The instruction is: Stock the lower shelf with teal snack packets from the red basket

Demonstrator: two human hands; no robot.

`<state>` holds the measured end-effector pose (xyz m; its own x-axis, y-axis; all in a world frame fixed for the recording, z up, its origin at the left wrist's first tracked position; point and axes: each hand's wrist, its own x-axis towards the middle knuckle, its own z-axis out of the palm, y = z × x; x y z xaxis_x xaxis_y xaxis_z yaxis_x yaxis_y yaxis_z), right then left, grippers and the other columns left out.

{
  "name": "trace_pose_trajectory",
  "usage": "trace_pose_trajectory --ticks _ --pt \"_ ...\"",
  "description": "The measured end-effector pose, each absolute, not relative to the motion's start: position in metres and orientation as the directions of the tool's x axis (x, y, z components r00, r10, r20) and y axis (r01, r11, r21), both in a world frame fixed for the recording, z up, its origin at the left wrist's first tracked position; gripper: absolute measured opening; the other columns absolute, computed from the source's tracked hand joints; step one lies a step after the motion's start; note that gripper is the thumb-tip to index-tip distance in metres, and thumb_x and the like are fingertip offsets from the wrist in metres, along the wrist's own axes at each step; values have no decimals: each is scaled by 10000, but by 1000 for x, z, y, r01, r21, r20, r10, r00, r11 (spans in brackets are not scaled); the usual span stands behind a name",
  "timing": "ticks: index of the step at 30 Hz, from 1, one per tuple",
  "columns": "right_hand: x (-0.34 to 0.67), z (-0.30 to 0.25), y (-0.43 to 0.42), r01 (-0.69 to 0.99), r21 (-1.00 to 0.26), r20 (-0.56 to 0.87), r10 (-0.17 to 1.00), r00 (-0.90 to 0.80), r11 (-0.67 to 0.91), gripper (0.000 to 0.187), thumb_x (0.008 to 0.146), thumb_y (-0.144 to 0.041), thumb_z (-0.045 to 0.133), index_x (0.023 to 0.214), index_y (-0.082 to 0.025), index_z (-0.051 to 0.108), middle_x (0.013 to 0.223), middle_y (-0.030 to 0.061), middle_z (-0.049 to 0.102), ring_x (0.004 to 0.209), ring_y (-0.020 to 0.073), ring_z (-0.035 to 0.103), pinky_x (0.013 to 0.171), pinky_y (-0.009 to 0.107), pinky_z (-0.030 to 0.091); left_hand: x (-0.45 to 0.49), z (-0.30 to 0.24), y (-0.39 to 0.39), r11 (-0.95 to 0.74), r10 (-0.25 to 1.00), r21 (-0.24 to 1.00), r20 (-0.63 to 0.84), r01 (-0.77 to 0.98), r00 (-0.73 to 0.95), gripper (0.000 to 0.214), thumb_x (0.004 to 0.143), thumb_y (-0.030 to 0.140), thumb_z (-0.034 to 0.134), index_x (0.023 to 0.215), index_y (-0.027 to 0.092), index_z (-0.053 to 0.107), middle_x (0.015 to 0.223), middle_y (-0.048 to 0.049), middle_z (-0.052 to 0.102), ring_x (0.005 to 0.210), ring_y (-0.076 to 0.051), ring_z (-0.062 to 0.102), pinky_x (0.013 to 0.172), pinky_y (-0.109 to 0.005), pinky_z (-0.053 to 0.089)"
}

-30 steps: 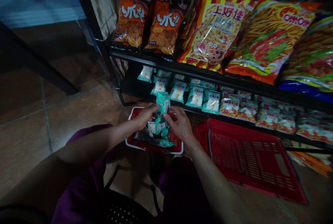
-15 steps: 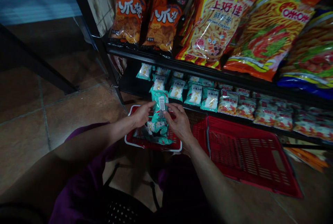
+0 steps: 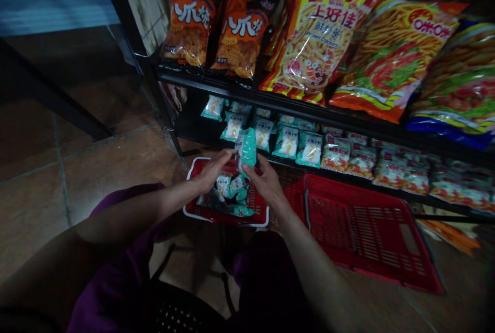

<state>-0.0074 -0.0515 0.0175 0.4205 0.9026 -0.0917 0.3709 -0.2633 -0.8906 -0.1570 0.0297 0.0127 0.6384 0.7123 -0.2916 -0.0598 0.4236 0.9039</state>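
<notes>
A small teal-and-white snack bag [image 3: 247, 148] is held up above a small red basket with a white rim [image 3: 228, 222], just in front of the lower shelf. My right hand [image 3: 266, 181] grips the bag's lower right side, thumb across its front. On the left edge, the fingertips of my left hand [image 3: 215, 169] close against the same bag. Beneath the hands, several similar teal snack bags [image 3: 223, 186] lie in the basket. Behind the held bag, more teal bags [image 3: 286, 138] stand in rows on the shelf.
A larger red basket [image 3: 371, 230] sits on the floor to the right. Large orange snack bags [image 3: 237, 36] and prawn cracker bags [image 3: 315, 39] fill the upper shelf [image 3: 216, 87]. Red-and-white packets [image 3: 336, 155] continue along the lower shelf. A black shelf leg [image 3: 157, 90] stands at left.
The held bag has turned: its back label faced me before, and now its side and part of its printed white front show. My hands stay over the basket.
</notes>
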Motion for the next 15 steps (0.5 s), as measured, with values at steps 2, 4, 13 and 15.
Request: trace_pose_trajectory --ticks 2,4,13,15 --pt "-8 16 -51 295 -918 -126 899 419 -266 554 706 -483 668 1189 -237 554 1138 56 649 1038 241 597 924 411 446 -159 15 29 316 719 948 -210 -43 662 398 881 448 430 1148 200 589 1223 -86 566 1042 -215 562 769 -288 494" --pt "-9 15 -51 191 -943 -166 883 440 -272 527 673 -442 704 1142 -238 578 1117 43 661 1015 236 604 910 403 451 -161 16 28 225 711 974 -150 -19 687 408 891 452 410 1165 210 592 1252 -81 551 1081 -217 543 798 -294 486" --pt "-9 28 -50 -478 -822 -525 738 424 -310 351 556 -237 716 897 -246 637 893 -19 710 858 199 628 707 309 487 -160 18 41 139 872 990 -116 -13 475 273 809 320 532 1011 171 640 1087 -75 620 1037 -209 551 927 -334 414" --pt "-9 30 -50 -518 -788 -558 742 372 -333 311 555 -223 696 861 -238 642 870 -22 712 849 193 627 674 289 482 -158 18 45 281 870 958 -227 -63 438 246 779 291 554 978 169 633 1092 -70 621 1019 -204 558 891 -330 432"
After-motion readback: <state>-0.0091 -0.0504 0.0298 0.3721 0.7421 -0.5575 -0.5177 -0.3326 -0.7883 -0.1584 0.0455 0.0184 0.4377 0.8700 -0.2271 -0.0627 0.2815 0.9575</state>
